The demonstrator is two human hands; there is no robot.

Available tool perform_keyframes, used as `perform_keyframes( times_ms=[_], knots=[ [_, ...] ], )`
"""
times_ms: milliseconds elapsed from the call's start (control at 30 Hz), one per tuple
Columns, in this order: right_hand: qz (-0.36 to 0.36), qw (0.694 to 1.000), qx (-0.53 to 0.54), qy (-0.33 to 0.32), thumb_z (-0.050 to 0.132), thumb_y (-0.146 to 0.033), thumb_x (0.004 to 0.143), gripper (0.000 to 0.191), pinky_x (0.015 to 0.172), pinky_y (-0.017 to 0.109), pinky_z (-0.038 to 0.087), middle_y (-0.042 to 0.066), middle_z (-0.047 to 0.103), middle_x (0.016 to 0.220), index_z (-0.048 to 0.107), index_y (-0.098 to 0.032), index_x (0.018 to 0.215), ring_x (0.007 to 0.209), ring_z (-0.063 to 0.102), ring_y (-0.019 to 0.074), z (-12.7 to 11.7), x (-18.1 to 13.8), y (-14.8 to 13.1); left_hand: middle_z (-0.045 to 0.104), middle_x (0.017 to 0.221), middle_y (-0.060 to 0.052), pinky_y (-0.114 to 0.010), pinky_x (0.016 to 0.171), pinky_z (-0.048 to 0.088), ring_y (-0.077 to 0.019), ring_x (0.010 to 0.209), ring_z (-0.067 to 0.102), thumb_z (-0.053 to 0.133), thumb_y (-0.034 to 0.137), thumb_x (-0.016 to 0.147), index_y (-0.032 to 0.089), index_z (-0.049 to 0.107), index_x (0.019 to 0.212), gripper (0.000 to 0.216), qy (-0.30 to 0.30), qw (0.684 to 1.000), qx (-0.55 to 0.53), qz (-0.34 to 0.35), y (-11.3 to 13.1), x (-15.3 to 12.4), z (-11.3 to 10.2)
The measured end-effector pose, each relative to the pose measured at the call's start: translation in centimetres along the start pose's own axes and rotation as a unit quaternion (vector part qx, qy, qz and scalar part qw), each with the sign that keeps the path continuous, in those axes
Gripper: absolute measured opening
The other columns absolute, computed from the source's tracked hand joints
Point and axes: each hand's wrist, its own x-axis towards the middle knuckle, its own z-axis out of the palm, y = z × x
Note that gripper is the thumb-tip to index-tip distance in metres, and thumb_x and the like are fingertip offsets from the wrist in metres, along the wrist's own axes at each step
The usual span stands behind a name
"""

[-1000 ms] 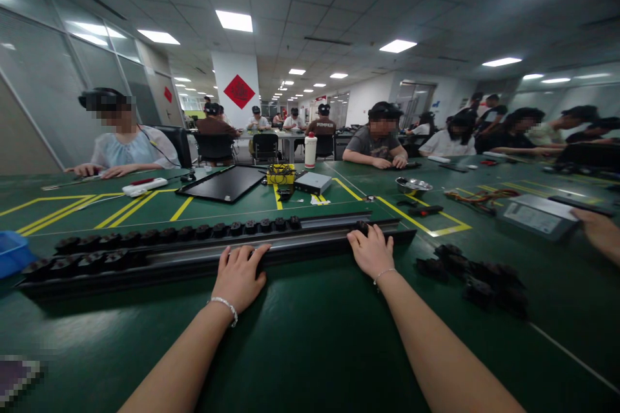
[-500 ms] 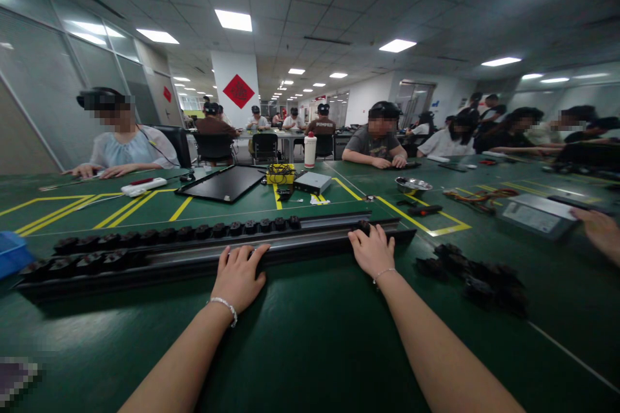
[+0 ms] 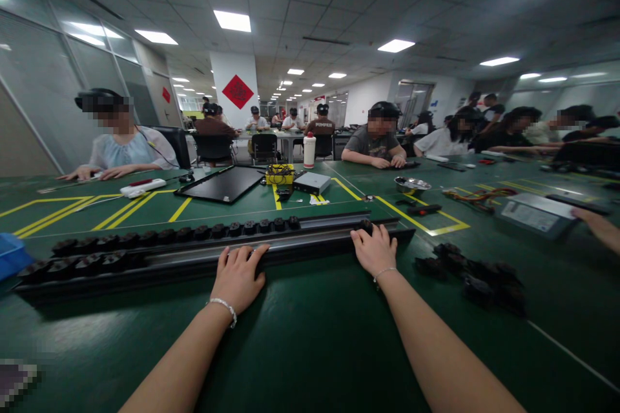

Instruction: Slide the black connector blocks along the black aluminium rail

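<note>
A long black rail (image 3: 188, 263) with a bright metallic channel lies across the table in front of me. My left hand (image 3: 238, 281) rests on its near edge, fingers spread and nothing pinched in them. At the rail's right end, my right hand (image 3: 375, 250) has its fingers closed around a small black plastic piece (image 3: 365, 226), mostly covered by the fingers. Several similar black pieces (image 3: 113, 261) sit in a row at the rail's left end. Behind runs a second rail (image 3: 334, 219) with another row of black pieces (image 3: 217, 230).
Loose black pieces (image 3: 494, 284) lie in a heap at right, below a metal power-supply box (image 3: 537, 213) that a co-worker's hand (image 3: 600, 226) touches. A blue bin (image 3: 12, 255) stands at far left. Further back are a black panel (image 3: 223, 183), a yellow box (image 3: 279, 174) and a metal bowl (image 3: 411, 184).
My right hand has shifted very slightly to the right along the rail, with the black piece. My left hand stays where it was.
</note>
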Motion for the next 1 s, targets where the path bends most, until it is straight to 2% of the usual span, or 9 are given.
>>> perform_keyframes(
  times_ms=[667,1000],
  knots=[
    [0.039,0.999,0.023,0.014,0.016,-0.054,0.089,0.055,0.102,0.055,0.02,0.007,0.033,0.138,0.062,-0.03,0.106,0.133,0.016,0.0276,0.11,0.48,0.85,0.056,0.112,-0.004,-0.044,0.106,0.013,-0.0227,0.11,0.045,0.048,0.03,0.074,0.033,0.044,0.127,0.054,-0.005,1.0,0.006,-0.004,0.11,0.04,-0.08],
    [0.04,0.999,0.028,0.004,0.015,-0.054,0.089,0.056,0.103,0.054,0.017,0.008,0.034,0.138,0.062,-0.029,0.108,0.133,0.016,0.0281,-0.16,0.45,0.82,0.056,0.11,-0.003,-0.045,0.106,0.014,-0.0228,0.109,0.045,0.048,0.029,0.074,0.033,0.044,0.127,0.054,0.008,1.0,0.008,0.003,-0.06,0.03,0.21]
  ],
)
